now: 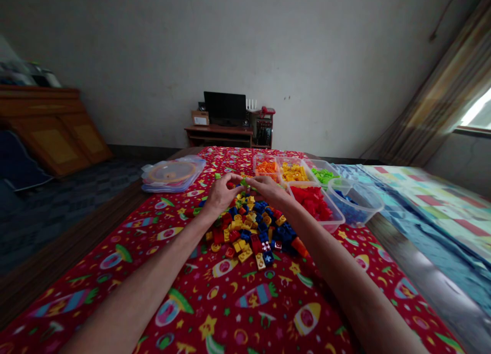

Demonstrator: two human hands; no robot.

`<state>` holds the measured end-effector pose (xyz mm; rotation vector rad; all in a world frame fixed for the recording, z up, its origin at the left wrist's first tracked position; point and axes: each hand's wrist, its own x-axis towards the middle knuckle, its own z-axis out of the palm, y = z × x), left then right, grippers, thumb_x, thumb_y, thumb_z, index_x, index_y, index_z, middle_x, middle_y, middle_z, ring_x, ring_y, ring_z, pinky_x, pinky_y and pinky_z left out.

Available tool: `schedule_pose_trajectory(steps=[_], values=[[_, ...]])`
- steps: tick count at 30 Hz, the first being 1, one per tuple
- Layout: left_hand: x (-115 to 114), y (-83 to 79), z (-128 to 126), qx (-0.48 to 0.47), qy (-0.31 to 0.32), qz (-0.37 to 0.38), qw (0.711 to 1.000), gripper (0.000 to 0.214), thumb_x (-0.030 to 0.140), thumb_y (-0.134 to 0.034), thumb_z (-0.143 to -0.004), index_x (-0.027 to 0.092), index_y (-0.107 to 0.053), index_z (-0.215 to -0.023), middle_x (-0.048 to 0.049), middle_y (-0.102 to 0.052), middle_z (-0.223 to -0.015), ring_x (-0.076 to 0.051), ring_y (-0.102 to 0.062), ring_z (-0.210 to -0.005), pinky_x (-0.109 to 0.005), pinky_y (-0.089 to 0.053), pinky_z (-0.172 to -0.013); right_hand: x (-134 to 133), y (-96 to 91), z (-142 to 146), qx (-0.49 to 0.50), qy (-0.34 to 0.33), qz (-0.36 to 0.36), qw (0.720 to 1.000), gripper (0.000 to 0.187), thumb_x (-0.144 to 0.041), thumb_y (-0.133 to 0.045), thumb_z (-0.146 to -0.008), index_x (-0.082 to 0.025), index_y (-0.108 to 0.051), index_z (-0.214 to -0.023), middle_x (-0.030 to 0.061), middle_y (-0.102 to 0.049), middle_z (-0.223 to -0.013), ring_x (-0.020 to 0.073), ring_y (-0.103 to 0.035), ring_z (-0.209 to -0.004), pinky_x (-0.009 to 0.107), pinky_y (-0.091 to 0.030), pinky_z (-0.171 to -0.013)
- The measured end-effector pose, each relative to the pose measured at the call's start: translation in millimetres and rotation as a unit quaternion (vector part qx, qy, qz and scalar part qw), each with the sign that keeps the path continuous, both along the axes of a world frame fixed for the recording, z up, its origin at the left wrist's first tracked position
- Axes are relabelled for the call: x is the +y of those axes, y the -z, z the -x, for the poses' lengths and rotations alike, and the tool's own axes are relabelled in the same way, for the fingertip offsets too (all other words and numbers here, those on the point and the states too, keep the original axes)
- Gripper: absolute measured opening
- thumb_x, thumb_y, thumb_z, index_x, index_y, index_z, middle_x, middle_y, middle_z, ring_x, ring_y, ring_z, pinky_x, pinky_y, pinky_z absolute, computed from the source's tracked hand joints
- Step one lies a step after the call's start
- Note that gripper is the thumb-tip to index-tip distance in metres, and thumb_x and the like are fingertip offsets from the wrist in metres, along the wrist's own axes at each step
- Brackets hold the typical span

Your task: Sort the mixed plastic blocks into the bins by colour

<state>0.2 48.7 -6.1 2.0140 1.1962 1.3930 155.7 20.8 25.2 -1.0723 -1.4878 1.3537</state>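
Note:
A loose pile of toy building blocks (251,223), mostly yellow, blue and red, lies on the red patterned cloth. Over the pile's far edge, my left hand (221,194) has its thumb and fingers curled toward each other; what lies between their tips is too small to make out. My right hand (267,186) reaches in from the other side, its fingertips together at a small green block (243,182). The two hands nearly meet there. Another green block (217,176) shows just beyond my left hand.
Right of the pile stand clear tubs of sorted blocks: orange (266,168), yellow (293,173), green (324,176), red (312,203) and blue (347,200). Stacked clear lids (172,174) lie at the left. A desk with a monitor (225,107) stands beyond the table.

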Motion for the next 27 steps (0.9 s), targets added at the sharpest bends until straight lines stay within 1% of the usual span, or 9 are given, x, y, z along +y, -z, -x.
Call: schedule_pose_trajectory(steps=[4,8,10,12,15,17,22,25,27], values=[[-8.7,-3.4,-6.5,0.017,0.033,0.013,0.999,0.038,0.051,-0.065,-0.069,0.017,-0.063,-0.086,-0.0053,-0.069,-0.087,-0.021,-0.063,-0.084,-0.030,-0.051,-0.074,2.3,1.7,-7.7,-0.041,-0.023,-0.029,0.998,0.023,-0.030,-0.060,-0.078,-0.014,-0.055,-0.062,-0.0071,-0.043,-0.049,0.0032,-0.035,-0.042,0.015,-0.028,-0.041],[-15.1,-9.6,-5.5,0.026,0.036,-0.008,0.999,0.035,0.044,-0.060,-0.075,0.017,-0.063,-0.097,-0.0050,-0.069,-0.093,-0.020,-0.064,-0.086,-0.029,-0.051,-0.077,10.8,-12.9,-31.0,-0.152,0.089,-0.081,0.981,0.013,-0.017,-0.051,-0.077,-0.013,-0.062,-0.072,-0.0063,-0.047,-0.050,0.0041,-0.039,-0.041,0.016,-0.031,-0.043],[-13.4,-12.7,0.3,0.037,0.008,-0.027,0.999,0.031,0.040,-0.053,-0.080,0.016,-0.063,-0.098,-0.0051,-0.070,-0.094,-0.020,-0.064,-0.087,-0.030,-0.050,-0.080,17.8,-27.9,-55.9,-0.266,0.162,-0.127,0.942,0.016,-0.015,-0.050,-0.076,-0.012,-0.066,-0.075,-0.0033,-0.053,-0.053,0.0050,-0.042,-0.043,0.016,-0.033,-0.045],[-7.2,-13.8,9.2,0.044,-0.021,-0.032,0.998,0.029,0.034,-0.047,-0.082,0.016,-0.064,-0.096,-0.0053,-0.070,-0.093,-0.020,-0.064,-0.087,-0.031,-0.050,-0.082,26.2,-44.3,-87.7,-0.375,0.219,-0.167,0.885,0.021,-0.014,-0.051,-0.076,-0.011,-0.070,-0.083,0.0019,-0.062,-0.063,0.0062,-0.048,-0.048,0.018,-0.036,-0.050],[8.6,-9.6,26.2,0.052,-0.058,-0.013,0.997,0.029,0.025,-0.044,-0.078,0.015,-0.064,-0.096,-0.0053,-0.071,-0.094,-0.020,-0.064,-0.087,-0.031,-0.050,-0.083,38.8,-64.5,-136.2,-0.519,0.278,-0.119,0.800,0.029,-0.014,-0.048,-0.082,-0.007,-0.070,-0.099,0.0110,-0.069,-0.078,0.0091,-0.056,-0.059,0.021,-0.041,-0.059],[20.0,-3.3,39.2,0.071,-0.094,0.004,0.993,0.030,0.023,-0.043,-0.076,0.016,-0.065,-0.095,-0.0057,-0.071,-0.095,-0.020,-0.064,-0.088,-0.031,-0.050,-0.083,45.9,-72.2,-162.2,-0.552,0.292,-0.086,0.777,0.029,-0.013,-0.048,-0.082,-0.002,-0.071,-0.097,0.0157,-0.069,-0.077,0.0138,-0.060,-0.063,0.024,-0.043,-0.061],[40.1,20.2,72.9,0.205,-0.186,0.018,0.961,0.033,0.031,-0.042,-0.081,0.016,-0.065,-0.099,-0.0111,-0.069,-0.104,-0.026,-0.062,-0.102,-0.037,-0.045,-0.095,59.1,-73.7,-189.9,-0.571,0.281,-0.051,0.770,0.027,-0.016,-0.053,-0.082,-0.006,-0.071,-0.100,0.0165,-0.069,-0.083,0.0194,-0.063,-0.065,0.028,-0.047,-0.059],[46.1,36.1,86.6,0.241,-0.200,0.064,0.948,0.044,0.035,-0.032,-0.088,0.012,-0.063,-0.108,-0.0139,-0.067,-0.113,-0.026,-0.057,-0.113,-0.038,-0.039,-0.102,61.5,-70.1,-178.3,-0.580,0.261,-0.087,0.767,0.035,-0.019,-0.054,-0.083,-0.005,-0.066,-0.113,0.0195,-0.068,-0.095,0.0198,-0.064,-0.075,0.029,-0.047,-0.067],[48.2,44.0,90.6,0.246,-0.188,0.078,0.948,0.048,0.036,-0.025,-0.091,0.012,-0.062,-0.111,-0.0140,-0.067,-0.113,-0.026,-0.057,-0.116,-0.038,-0.041,-0.101,57.4,-66.8,-159.8,-0.577,0.236,-0.124,0.772,0.037,-0.021,-0.053,-0.085,-0.007,-0.064,-0.117,0.0174,-0.069,-0.098,0.0183,-0.064,-0.079,0.027,-0.045,-0.072]])
